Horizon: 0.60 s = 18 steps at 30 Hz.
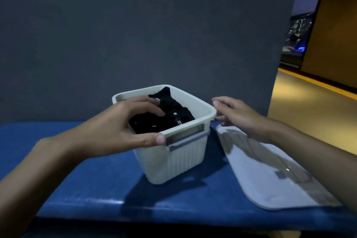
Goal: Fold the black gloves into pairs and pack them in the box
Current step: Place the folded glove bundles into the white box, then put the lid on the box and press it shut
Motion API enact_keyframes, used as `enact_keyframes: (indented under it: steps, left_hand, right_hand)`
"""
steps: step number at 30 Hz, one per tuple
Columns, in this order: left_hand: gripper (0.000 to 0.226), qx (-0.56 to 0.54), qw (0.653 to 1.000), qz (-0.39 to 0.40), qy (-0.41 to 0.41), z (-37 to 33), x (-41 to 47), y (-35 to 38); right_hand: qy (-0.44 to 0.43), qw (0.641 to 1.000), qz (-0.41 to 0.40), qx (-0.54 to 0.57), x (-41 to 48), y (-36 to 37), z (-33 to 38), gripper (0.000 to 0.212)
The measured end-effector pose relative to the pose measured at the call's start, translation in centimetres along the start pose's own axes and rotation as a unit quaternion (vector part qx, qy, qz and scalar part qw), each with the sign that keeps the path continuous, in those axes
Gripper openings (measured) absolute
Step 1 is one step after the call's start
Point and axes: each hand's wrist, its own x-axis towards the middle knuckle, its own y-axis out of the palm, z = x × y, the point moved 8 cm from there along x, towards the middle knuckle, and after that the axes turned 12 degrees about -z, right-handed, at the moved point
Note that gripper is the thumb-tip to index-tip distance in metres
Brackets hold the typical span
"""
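A pale, ribbed plastic box (181, 162) stood on the blue table (87, 179), turned cornerwise to the person, with its grey-handled end (185, 139) facing near and right. The folded black gloves (173, 114) lay inside it, filling it close to the rim. The left hand (116, 125) reached in over the near-left side, its thumb against the outer rim just beside the handle and its bent fingers down on the gloves. Whether they pinched any cloth or only pressed it could not be told. The right hand (239, 116) hovered just beside the box's right corner with loosely spread fingers, holding nothing. A pale grey flat plastic lid (260, 170) lay on the table directly below that hand, its long axis running from the box's right corner toward the person and off to the right, so the right hand was much the nearer to it. With the gloves apparently packed, closing looked like the remaining step. The lid's near end reached the table's front edge, and a dark grey wall (135, 25) stood close behind the box. Open table remained to the left and in front.
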Motion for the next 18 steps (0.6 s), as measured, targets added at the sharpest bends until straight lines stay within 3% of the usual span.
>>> enact_keyframes:
  steps: [3, 6, 10, 12, 15, 18]
  left_hand:
    - [0.062, -0.003, 0.998, 0.018, 0.055, -4.1, 0.6, 2.0]
    - [0.058, 0.035, 0.991, 0.015, 0.125, -7.4, 0.9, 3.6]
    - [0.057, 0.076, 0.977, 0.011, 0.200, -10.8, 0.0, 6.2]
    - [0.048, 0.061, 0.971, 0.023, 0.232, -12.1, -1.0, 8.3]
    - [0.038, 0.033, 0.975, 0.079, 0.206, -11.8, -2.0, 12.8]
    - [0.052, 0.038, 0.978, 0.148, 0.143, -9.5, -3.0, 17.1]
  right_hand:
    - [0.003, 1.000, 0.002, -0.023, -3.2, -1.5, -1.2, 0.014]
    - [0.010, 0.997, 0.024, -0.067, -6.7, -2.6, -2.7, 0.028]
    - [-0.012, 0.993, 0.016, -0.112, -10.7, -4.5, -4.7, 0.017]
    - [-0.016, 0.987, 0.028, -0.155, -12.7, -5.5, -6.1, 0.023]
    - [-0.009, 0.977, 0.043, -0.209, -15.5, -6.7, -8.2, 0.043]
    - [-0.036, 0.965, 0.035, -0.258, -17.0, -7.2, -8.5, 0.031]
